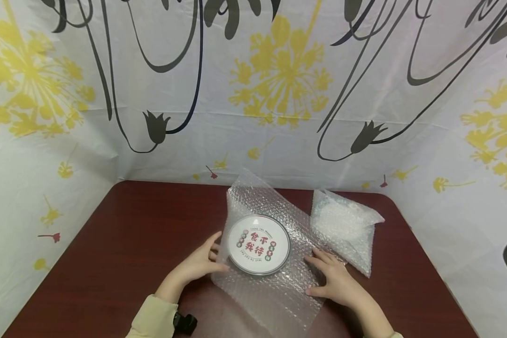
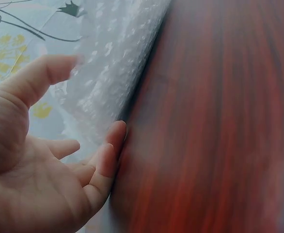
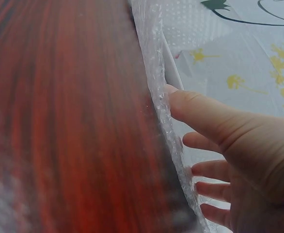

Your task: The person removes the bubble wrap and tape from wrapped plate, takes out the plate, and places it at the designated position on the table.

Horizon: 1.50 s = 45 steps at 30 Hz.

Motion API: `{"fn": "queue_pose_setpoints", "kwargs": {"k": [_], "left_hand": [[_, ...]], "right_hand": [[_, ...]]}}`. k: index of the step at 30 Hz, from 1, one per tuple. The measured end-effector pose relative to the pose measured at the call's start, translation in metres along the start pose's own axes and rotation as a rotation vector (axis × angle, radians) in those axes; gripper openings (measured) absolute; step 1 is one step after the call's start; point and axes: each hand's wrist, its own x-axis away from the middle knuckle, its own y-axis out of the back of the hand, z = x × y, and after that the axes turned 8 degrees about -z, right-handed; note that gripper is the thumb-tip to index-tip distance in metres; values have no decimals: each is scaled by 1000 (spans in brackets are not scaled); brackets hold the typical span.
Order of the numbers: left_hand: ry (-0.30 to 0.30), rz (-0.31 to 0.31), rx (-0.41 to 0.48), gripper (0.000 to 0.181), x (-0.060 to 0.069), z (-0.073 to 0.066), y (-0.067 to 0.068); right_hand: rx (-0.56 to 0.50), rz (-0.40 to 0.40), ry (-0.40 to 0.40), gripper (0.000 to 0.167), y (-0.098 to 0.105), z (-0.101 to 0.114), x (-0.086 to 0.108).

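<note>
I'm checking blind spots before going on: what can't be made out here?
Plate: underside, head view, hidden by its upturned face.
Wrapped bundle: contents, head view, hidden by its own layers.
Bubble-wrap sheet: near tip, head view, cut off by the bottom edge.

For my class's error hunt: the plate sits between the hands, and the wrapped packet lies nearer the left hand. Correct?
Not the left hand: the wrapped packet lies nearer the right hand, as the head view shows. The plate does sit between the hands.
</note>
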Motion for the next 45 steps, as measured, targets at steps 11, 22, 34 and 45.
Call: {"fn": "queue_pose_setpoints", "kwargs": {"k": [11, 22, 34, 45], "left_hand": [[-40, -77, 23, 90, 6, 8, 20], [9, -132, 79, 87, 7, 12, 34], [65, -225, 10, 98, 7, 18, 55], [98, -307, -48, 114, 8, 25, 66]], "right_hand": [[-2, -3, -1, 84, 0, 1, 1], [-13, -4, -9, 84, 0, 2, 0], [-15, -18, 9, 82, 0, 1, 0], [-36, -15, -4, 82, -1, 0, 2]]}}
